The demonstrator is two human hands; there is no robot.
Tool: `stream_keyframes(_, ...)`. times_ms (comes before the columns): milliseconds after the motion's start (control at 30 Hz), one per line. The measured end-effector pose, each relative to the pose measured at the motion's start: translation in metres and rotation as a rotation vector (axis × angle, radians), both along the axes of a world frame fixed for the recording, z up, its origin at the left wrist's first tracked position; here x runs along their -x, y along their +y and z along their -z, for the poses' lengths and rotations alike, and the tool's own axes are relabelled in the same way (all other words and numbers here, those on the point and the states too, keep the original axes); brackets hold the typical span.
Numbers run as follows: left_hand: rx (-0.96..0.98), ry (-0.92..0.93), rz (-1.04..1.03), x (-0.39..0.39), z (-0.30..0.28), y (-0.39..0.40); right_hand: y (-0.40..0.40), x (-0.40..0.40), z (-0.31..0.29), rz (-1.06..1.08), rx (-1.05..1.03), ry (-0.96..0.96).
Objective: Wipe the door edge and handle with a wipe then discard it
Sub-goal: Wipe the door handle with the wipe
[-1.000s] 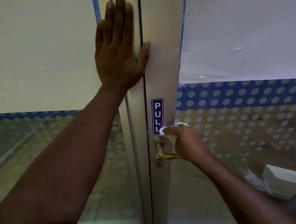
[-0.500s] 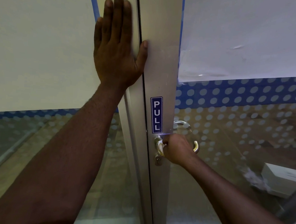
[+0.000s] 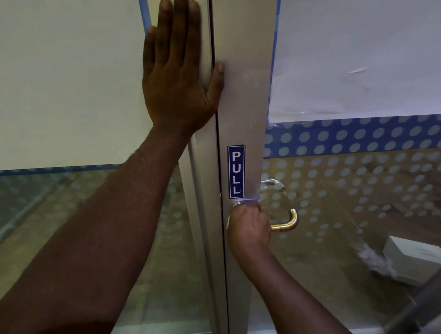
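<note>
A grey metal door frame (image 3: 246, 104) runs down the middle, with a blue PULL sticker (image 3: 235, 171) on it. Below the sticker sits a brass lever handle (image 3: 287, 223). My right hand (image 3: 249, 228) grips the handle near its base, fingers curled round it; a sliver of white wipe (image 3: 228, 222) shows at the hand's left edge. My left hand (image 3: 177, 68) lies flat on the neighbouring frame, fingers straight, thumb on the door edge.
Glass panels with frosted film and a blue dotted band flank the frame. Through the right glass I see a second handle (image 3: 273, 185), a white box (image 3: 412, 258) on the floor and some white stuff beside it. A dark metal bar crosses the lower right corner.
My right hand slid from the lever's outer part to its base by the frame, covering the wipe and exposing the lever's end. My left hand stayed pressed on the frame.
</note>
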State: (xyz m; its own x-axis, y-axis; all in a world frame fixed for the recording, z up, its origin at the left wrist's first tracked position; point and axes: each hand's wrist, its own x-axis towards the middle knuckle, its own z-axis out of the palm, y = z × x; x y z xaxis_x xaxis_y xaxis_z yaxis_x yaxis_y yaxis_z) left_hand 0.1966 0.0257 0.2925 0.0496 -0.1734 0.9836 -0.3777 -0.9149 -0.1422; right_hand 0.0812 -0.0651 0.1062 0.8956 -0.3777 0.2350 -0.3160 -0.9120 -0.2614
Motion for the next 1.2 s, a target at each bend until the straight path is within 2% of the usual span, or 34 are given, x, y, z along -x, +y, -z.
stream_keyframes(333,-0.031,0.11,0.051,0.007,0.001,0.003,0.034,-0.001,0.0,0.276,-0.007,-0.011)
stream_keyframes(567,-0.038,0.19,0.097,0.008,0.0,0.005,0.032,-0.013,-0.005,0.362,0.003,-0.021)
stream_keyframes(667,-0.049,0.209,0.114,0.008,0.001,0.005,0.031,-0.015,-0.007,0.352,0.054,-0.007)
stream_keyframes(800,-0.039,0.229,0.14,0.009,0.0,0.004,0.019,-0.013,-0.007,0.357,0.013,0.016)
stream_keyframes(967,-0.034,0.224,0.153,0.007,0.001,0.005,0.021,-0.018,-0.014,0.35,0.054,-0.091)
stream_keyframes(1200,-0.035,0.209,0.16,0.007,0.0,0.006,0.01,-0.013,-0.017,0.298,-0.014,-0.024)
